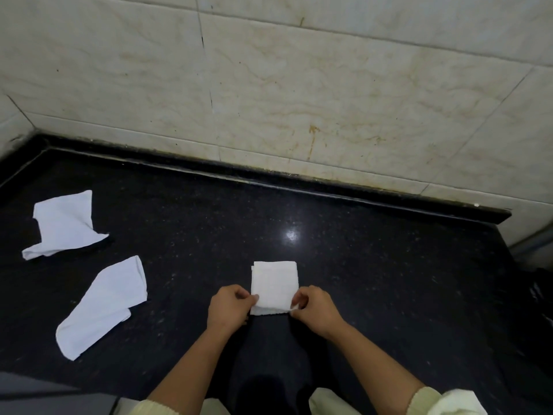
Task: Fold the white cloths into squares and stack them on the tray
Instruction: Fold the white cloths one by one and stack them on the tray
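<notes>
Left hand (229,310) and right hand (314,311), fingers curled, each pinch a near corner of the small white terry cloth (274,283), nearly square now on the black speckled stone counter (374,265), while two crumpled white cloths (104,307) (64,224) wait unfolded well to its left, and there's no tray in sight.

The black counter (374,280) lies bare to the right of the folded cloth (274,283) and between it and the tiled wall (299,85), so a hand can pass there. The wall and the raised lip (269,182) at its foot close the back. On the left the far loose cloth (64,224) and the near loose cloth (104,304) lie well apart from the folded cloth, a bare lane between the two
</notes>
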`<state>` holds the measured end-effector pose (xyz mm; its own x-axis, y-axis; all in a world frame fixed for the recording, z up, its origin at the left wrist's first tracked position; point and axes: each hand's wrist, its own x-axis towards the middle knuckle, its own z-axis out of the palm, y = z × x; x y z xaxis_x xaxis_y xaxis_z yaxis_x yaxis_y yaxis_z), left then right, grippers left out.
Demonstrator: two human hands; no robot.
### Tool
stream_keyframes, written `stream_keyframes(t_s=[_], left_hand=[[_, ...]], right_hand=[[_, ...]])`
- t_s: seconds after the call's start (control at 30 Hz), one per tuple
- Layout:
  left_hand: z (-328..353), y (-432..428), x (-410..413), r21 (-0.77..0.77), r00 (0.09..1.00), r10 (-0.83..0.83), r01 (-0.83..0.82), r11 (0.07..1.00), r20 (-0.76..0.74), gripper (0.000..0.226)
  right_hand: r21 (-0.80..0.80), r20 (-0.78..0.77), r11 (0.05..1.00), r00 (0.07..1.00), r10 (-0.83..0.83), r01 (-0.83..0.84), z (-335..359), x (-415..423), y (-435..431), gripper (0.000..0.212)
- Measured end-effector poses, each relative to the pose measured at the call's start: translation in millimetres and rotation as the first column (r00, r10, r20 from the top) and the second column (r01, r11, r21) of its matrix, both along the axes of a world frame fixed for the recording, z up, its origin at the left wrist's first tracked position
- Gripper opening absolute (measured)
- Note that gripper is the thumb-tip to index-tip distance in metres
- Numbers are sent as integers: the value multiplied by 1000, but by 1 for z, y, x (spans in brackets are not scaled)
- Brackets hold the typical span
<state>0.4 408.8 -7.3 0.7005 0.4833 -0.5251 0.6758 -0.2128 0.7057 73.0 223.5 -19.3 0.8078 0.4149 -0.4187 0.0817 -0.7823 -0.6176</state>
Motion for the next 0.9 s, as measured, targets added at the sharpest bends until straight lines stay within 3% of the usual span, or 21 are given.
stream_keyframes(t_s=[0.2,0.37,0.6,0.67,0.8,0.9], left_hand=[[1,-8,-8,-131,999,45,-46,990,-13,16],[-11,-8,-14,-93,997,26,-33,995,-67,15],[-11,1,2,29,997,69,-68,997,-18,12],[-10,-1,9,-10,997,76,-76,997,-22,11],[-4,-4,22,-106,995,39,-49,993,-96,32],[-1,-2,26,-199,990,40,-66,978,-133,27]], right_hand=[[58,-45,993,994,-103,105,0,-1,-9,13],[68,-95,987,986,-137,144,-2,-2,-10,8],[144,-156,906,913,-376,397,0,12,-4,7],[125,-163,892,896,-414,435,-2,15,1,7],[105,-311,853,832,-460,511,-5,15,13,13],[107,-370,806,776,-511,582,-5,15,18,12]])
